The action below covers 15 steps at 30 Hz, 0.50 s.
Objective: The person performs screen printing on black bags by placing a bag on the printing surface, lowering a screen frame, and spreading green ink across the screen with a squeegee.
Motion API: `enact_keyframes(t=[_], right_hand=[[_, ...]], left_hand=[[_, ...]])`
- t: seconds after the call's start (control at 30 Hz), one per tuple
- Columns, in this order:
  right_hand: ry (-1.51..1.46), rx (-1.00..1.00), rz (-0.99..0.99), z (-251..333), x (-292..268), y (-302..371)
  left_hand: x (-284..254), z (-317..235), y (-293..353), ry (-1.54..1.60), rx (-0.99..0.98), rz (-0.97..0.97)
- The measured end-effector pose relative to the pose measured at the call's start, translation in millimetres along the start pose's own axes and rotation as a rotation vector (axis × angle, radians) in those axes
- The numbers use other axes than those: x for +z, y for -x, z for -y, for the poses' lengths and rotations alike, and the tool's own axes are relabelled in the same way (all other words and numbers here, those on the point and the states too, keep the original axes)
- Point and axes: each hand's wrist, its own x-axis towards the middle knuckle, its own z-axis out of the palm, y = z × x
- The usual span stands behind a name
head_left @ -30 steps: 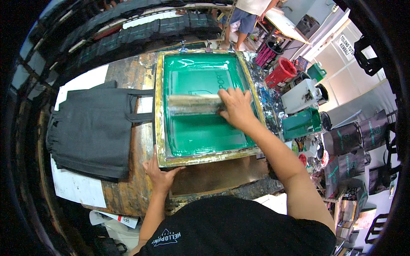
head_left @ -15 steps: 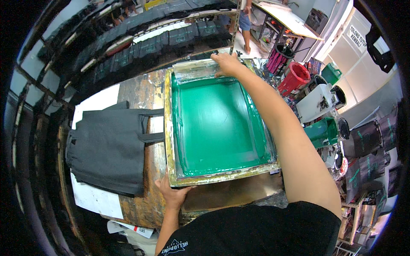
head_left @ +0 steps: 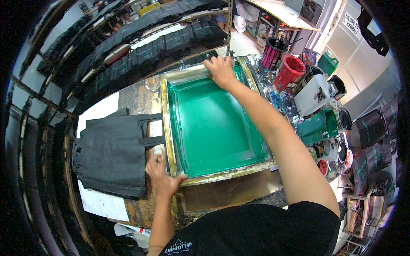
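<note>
A screen-printing frame with worn, yellowish edges lies on the work table, its mesh covered in wet green ink. Along its far end rests a squeegee, a pale grey bar tilted inside the frame. My right hand reaches across and is closed over the squeegee's top edge. At the frame's near left corner is my left hand, fingers apart, thumb against the corner. Left of the frame lies a stack of black fabric bags, their handles extending toward the frame's left edge.
Racks with many dark bags stand along the far and left sides. To the right are a red bucket, a white jug and a green container. White sheet shows under the bags.
My left hand has loosened from the frame's left edge, its fingers shifting left. My right hand stays on the squeegee. A person's legs at the back have gone from view.
</note>
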Motion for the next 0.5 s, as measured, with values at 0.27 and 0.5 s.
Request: enact_keyframes(t=[0.27, 0.5], right_hand=[[-0.173, -0.072, 0.313, -38.4, -1.4, -19.5], [-0.066, -0.003, 0.491, -51.9, -5.9, -16.7]], left_hand=[[71.5, -7.2, -246.6, -0.102, 0.428, -0.197], [125.0, 1.8, -329.0, -0.343, 0.251, 0.228]])
